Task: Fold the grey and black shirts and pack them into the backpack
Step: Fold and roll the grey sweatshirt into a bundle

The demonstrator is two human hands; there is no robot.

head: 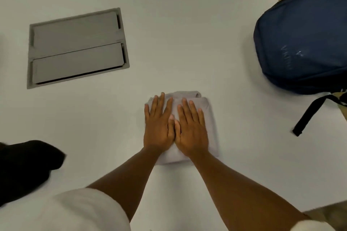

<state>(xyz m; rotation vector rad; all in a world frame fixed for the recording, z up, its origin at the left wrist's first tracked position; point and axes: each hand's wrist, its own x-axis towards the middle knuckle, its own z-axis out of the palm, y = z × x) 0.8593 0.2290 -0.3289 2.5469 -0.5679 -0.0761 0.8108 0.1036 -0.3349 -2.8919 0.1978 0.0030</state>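
The grey shirt (206, 110) lies folded into a small rectangle in the middle of the white table. My left hand (158, 124) and my right hand (191, 129) rest flat on top of it, side by side, fingers spread, thumbs touching. Neither hand grips anything. The black shirt (26, 167) lies bunched at the table's left edge, partly out of frame. The navy backpack (304, 43) lies at the far right, with a black strap (309, 116) trailing toward me.
A grey recessed cable hatch (77, 48) with two flaps sits flush in the table (187, 33) at the back left. The table's right edge runs behind the backpack. My white sleeves show at the bottom.
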